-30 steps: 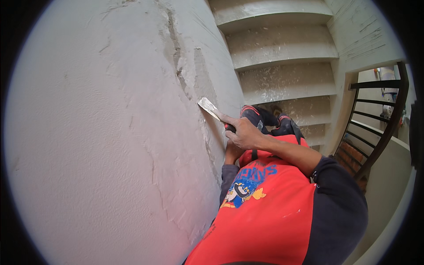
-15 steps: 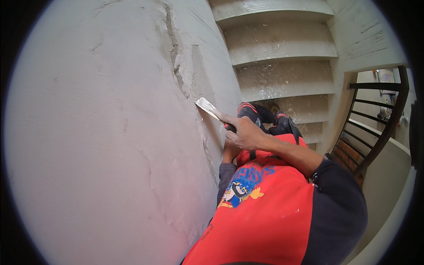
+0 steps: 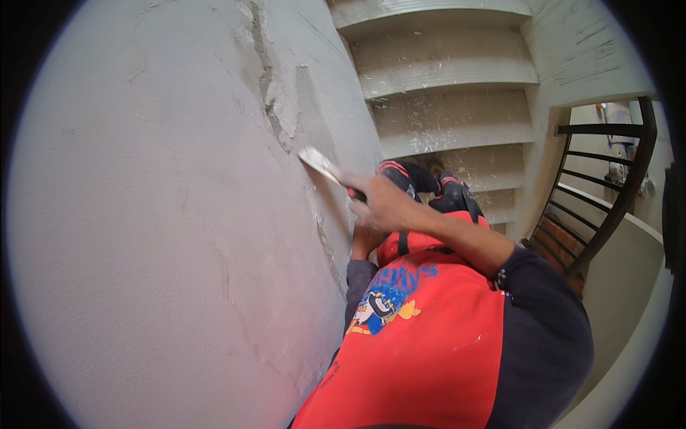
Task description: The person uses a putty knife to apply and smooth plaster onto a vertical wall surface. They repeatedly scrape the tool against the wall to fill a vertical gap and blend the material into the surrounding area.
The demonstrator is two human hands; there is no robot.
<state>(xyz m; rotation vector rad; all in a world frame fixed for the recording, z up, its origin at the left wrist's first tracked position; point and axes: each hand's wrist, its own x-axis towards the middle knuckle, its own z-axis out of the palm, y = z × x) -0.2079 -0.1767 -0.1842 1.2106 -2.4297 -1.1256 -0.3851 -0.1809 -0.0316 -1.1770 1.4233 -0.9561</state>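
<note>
Near the middle of the frame, the right hand [image 3: 386,204] grips the black-and-red handle of a putty knife [image 3: 321,165], fingers closed around it and slightly blurred. The knife slants toward the upper left, its pale, whitish blade close to the wall [image 3: 143,236]; whether the edge touches the plaster cannot be told. The tip lies just below the lower end of a jagged crack [image 3: 265,71] that runs down from the top of the frame. A darker grey patch [image 3: 310,107] sits right of the crack, and a rough, broken seam [image 3: 321,232] runs on below the blade. The left forearm [image 3: 366,242] rises below the right hand, which hides the left hand, so its state cannot be told. A red shirt [image 3: 421,350] with dark sleeves and a cartoon print fills the lower centre. Concrete stairs [image 3: 446,61], flecked with white, occupy the upper centre and right, and a dark metal railing [image 3: 600,129] stands at the right.
</note>
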